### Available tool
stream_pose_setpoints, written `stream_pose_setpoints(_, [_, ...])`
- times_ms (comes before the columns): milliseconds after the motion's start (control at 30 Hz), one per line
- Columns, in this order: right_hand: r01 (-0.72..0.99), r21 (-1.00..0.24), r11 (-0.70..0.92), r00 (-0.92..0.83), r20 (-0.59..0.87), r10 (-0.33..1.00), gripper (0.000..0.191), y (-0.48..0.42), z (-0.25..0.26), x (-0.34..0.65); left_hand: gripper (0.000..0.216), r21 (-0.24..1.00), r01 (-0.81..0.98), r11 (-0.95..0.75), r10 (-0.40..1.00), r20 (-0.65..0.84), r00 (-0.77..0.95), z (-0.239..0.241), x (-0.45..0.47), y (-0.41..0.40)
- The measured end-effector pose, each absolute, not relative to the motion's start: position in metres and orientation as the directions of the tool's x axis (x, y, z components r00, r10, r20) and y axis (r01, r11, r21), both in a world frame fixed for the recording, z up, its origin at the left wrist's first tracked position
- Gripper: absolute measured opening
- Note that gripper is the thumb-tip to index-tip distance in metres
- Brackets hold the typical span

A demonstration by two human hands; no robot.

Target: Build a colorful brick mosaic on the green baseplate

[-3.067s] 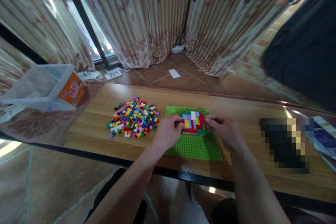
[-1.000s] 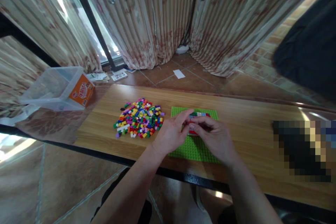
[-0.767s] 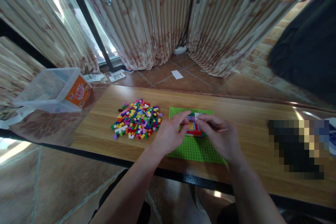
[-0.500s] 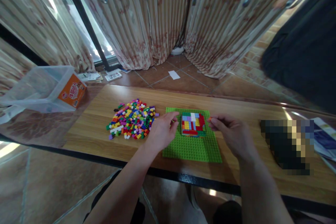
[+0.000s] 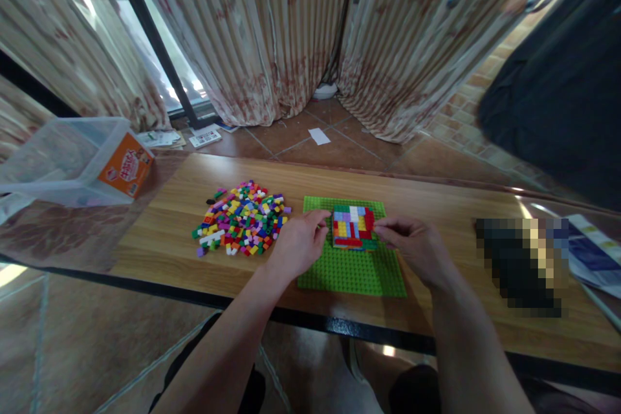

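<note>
A green studded baseplate (image 5: 352, 278) lies on the table, bearing a low square build of coloured bricks (image 5: 354, 231) in red, yellow, white, blue and green. My right hand (image 5: 412, 242) pinches a small orange brick, now mostly hidden by the fingertips, at the build's right side. Whether that brick touches the build I cannot tell. At the left side of the build is my left hand (image 5: 303, 236), thumb and forefinger apart with nothing seen between them. A heap of loose bricks (image 5: 245, 217) in many colours spreads to the left of this hand.
A clear plastic bin (image 5: 72, 162) with an orange label stands at the left end of the wooden table (image 5: 160, 233). Toward the right lies a blurred-out dark object (image 5: 519, 265), with papers (image 5: 594, 252) beyond it. Curtains (image 5: 242, 45) hang behind.
My right hand has moved left, bringing the orange brick from beside the build to its right edge. The left hand stays nearly in place. The whole view has shifted slightly.
</note>
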State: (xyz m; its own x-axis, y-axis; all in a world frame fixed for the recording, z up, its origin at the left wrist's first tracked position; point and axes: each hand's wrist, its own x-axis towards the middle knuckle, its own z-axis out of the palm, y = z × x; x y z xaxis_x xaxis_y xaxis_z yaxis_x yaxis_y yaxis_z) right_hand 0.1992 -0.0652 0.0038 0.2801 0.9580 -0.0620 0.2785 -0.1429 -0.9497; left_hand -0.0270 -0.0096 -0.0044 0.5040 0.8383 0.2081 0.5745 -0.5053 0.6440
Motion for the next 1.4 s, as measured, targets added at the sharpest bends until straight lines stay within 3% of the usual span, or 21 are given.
stream_pose_setpoints(833, [0.208, -0.949, -0.235, 0.339, -0.156, 0.928, 0.037, -0.0622, 0.0001, 0.2016, 0.028, 0.607, 0.627, -0.489, 0.837, 0.125, 0.532, -0.0002, -0.0238, -0.0147])
stream_pose_setpoints(1400, [0.265, -0.940, -0.217, 0.341, -0.120, 0.932, 0.026, -0.0623, 0.0018, 0.2006, 0.030, 0.611, 0.624, -0.487, 0.832, 0.105, 0.545, 0.0002, -0.0213, -0.0180])
